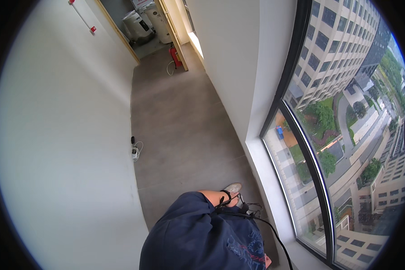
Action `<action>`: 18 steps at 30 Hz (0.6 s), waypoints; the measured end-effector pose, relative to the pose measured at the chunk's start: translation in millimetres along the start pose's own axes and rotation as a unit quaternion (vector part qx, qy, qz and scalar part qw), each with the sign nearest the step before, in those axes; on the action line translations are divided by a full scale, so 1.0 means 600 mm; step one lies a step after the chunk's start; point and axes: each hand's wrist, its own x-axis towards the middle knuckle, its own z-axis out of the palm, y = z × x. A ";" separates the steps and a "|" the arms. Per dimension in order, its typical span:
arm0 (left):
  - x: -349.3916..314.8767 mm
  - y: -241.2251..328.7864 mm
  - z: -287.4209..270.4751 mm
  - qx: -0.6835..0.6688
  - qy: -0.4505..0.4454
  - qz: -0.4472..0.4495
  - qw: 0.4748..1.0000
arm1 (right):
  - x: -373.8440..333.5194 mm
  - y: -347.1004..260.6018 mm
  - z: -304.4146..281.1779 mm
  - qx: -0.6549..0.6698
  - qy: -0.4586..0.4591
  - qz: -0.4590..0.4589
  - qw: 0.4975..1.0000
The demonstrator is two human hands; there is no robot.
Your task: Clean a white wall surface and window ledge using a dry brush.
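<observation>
My left forearm comes out of a dark blue sleeve and crosses in front of my body. A black band is round its wrist. My left hand [234, 200] is closed around a bunch of black cords [252, 211], some hanging in loops. From the bunch, a thicker black cable [276, 236] runs down along my right side. At the right edge of my dark blue shirt [198, 238], only a small part of my right hand [268, 261] shows. Its fingers are mostly hidden by the shirt. A light shoe [233, 187] stands on the floor just beyond my left hand.
Grey floor [184, 117] runs between a white wall [67, 135] and a black-framed window [301, 135]. A white cable with a plug [135, 152] lies by the left wall. Ahead, a red fire extinguisher [173, 56] stands beside an open door [177, 45]; white tanks [137, 24] stand beyond.
</observation>
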 end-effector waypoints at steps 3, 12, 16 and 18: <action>-0.011 0.004 -0.006 -0.074 0.038 -0.026 0.996 | 0.010 0.016 0.015 0.017 0.009 -0.019 1.000; 0.010 -0.029 -0.011 -0.273 0.048 0.067 0.958 | 0.024 0.029 0.058 0.104 0.080 -0.079 0.988; 0.062 -0.066 0.042 -0.371 0.031 0.048 0.927 | -0.041 -0.130 0.032 0.114 0.070 -0.034 0.990; 0.061 -0.077 0.037 -0.259 -0.002 0.050 0.965 | -0.024 -0.139 0.033 0.113 0.061 -0.034 0.991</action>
